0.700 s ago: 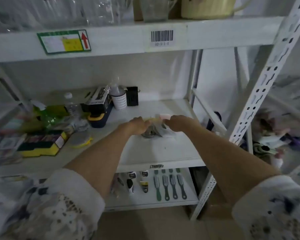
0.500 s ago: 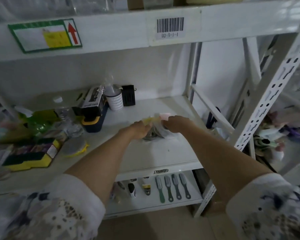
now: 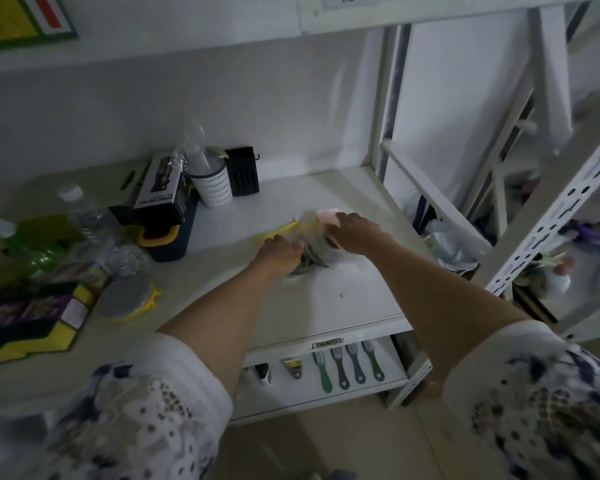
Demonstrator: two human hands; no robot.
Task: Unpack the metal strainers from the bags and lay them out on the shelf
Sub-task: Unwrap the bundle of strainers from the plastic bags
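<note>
Head view: both hands on the bag (image 3: pixel 317 245) mid-shelf (image 3: pixel 343 306). Left hand (image 3: pixel 281 252) grip closed on its near edge, right hand (image 3: pixel 355 232) pinching the top. Strainers (image 3: pixel 309 261) inside look light, stiff; film's slippery, so I'd grab rims.

A black box (image 3: pixel 160 194) leans over a yellow-and-black tool (image 3: pixel 163 237) toward the back. Just right of it stand a white cup (image 3: pixel 212 187) and a black holder (image 3: pixel 242 172). A clear bottle (image 3: pixel 94 226) lies at left, sponges (image 3: pixel 25 323) nearer. Green brushes (image 3: pixel 347 365) line the lower level.
</note>
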